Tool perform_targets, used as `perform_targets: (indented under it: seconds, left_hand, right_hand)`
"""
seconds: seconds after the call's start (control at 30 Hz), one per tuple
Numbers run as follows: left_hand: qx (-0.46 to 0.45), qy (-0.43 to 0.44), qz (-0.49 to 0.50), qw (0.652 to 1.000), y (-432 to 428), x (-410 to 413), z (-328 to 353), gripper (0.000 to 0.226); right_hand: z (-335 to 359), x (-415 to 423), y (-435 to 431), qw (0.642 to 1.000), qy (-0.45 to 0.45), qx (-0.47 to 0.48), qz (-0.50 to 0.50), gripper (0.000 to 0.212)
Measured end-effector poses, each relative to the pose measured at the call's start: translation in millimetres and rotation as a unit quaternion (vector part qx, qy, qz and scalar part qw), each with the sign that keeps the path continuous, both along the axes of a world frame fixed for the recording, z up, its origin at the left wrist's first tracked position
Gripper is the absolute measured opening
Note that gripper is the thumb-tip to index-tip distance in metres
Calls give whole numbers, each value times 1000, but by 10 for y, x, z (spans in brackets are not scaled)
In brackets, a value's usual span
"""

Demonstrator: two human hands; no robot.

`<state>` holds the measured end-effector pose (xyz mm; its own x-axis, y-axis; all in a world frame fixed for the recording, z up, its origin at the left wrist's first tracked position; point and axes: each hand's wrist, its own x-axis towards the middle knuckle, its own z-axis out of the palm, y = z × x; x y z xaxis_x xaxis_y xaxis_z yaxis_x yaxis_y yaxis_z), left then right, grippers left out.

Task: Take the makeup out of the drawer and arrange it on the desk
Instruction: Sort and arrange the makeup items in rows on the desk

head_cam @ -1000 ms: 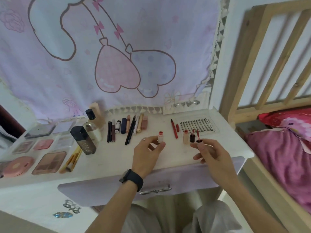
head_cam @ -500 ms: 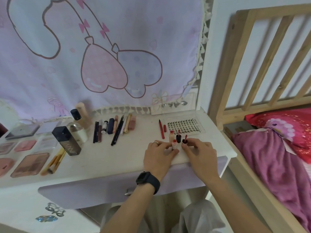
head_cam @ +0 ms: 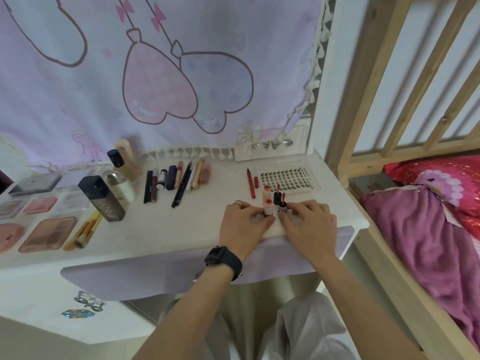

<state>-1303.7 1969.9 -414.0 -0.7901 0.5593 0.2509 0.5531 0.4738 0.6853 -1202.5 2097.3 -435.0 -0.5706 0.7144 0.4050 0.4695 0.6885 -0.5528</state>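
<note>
My left hand (head_cam: 244,224) pinches the pink-capped tube (head_cam: 268,207) and my right hand (head_cam: 309,224) pinches the dark-capped tube (head_cam: 282,207), both upright near the front edge of the desk (head_cam: 181,229). I'd nudge them square with the two tubes (head_cam: 266,192) behind, releasing gently so none topple.

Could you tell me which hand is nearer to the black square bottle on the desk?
Left. The left hand is to the right of the black square bottle, pinching a pink-capped tube; the right hand is farther right, beyond it, pinching a dark-capped tube.
</note>
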Motion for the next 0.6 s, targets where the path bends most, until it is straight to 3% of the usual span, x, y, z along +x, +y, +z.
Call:
perform_targets:
  seconds: [0.6]
  left_hand:
    - [-6, 6, 12, 1000, 46, -20, -25, 35]
  right_hand:
    - [-8, 3, 7, 1000, 7, -10, 9, 25]
